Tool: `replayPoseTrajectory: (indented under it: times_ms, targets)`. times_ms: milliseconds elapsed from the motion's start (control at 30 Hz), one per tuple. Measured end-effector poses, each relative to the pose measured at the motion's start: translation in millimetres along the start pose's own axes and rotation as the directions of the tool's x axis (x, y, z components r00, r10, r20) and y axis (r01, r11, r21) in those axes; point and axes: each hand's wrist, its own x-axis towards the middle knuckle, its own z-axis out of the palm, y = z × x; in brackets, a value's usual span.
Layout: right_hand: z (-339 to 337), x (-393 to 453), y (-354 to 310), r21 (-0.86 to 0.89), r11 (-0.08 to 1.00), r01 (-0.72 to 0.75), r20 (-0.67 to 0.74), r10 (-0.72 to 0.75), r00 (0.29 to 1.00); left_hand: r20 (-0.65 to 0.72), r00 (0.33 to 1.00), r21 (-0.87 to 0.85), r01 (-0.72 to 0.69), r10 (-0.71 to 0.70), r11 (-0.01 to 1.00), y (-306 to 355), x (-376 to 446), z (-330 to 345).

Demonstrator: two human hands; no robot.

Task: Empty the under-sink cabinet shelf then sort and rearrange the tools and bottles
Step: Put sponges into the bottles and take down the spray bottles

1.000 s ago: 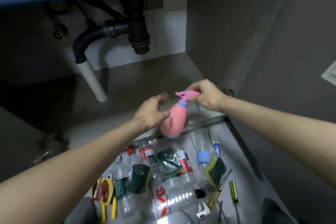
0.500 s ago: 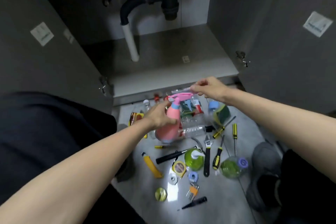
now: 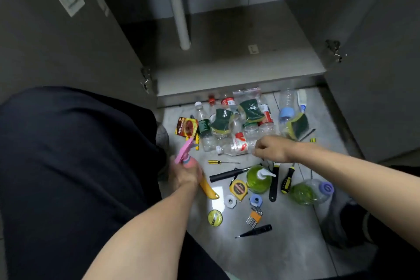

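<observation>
The cabinet shelf [image 3: 227, 61] holds only a small tag. My left hand [image 3: 185, 174] grips a pink spray bottle [image 3: 184, 152] low at the left of the floor pile, beside my dark-clothed leg. My right hand [image 3: 270, 149] hovers with loosely curled fingers at the base of a clear bottle with a red label [image 3: 234, 146] that lies on its side; it holds nothing. Behind it lie several clear bottles [image 3: 205, 127] and green-yellow sponges [image 3: 251, 110]. Tools lie in front: a yellow screwdriver [image 3: 221, 162], a tape measure [image 3: 238, 188] and a yellow utility knife [image 3: 209, 190].
Two green soap bottles [image 3: 258, 179] [image 3: 305, 192], a wrench [image 3: 273, 185], hex keys [image 3: 254, 217] and a black pen-like tool [image 3: 255, 231] lie on the grey floor. Open cabinet doors stand at both sides. A white drain pipe [image 3: 180, 20] comes down onto the shelf.
The view dropped from the cabinet to the floor. My left hand carried the pink spray bottle down and to the left. My right hand let go of its trigger and moved over the clear bottle.
</observation>
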Motion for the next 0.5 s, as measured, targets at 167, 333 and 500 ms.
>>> replayPoseTrajectory:
  times_ms: [167,333,500]
  targets:
    - [21,7,10,-0.061,0.998,-0.005,0.067,0.009,0.998,-0.128,0.979,0.022,-0.156,0.158,0.988,27,41,17]
    - [36,10,22,-0.053,0.998,-0.026,0.129,0.032,0.991,-0.142,0.970,0.052,-0.191,0.196,0.980,12,63,35]
    - [50,10,27,-0.117,0.993,0.004,0.150,0.014,0.989,-0.136,0.956,0.079,-0.250,0.259,0.965,-4,62,37]
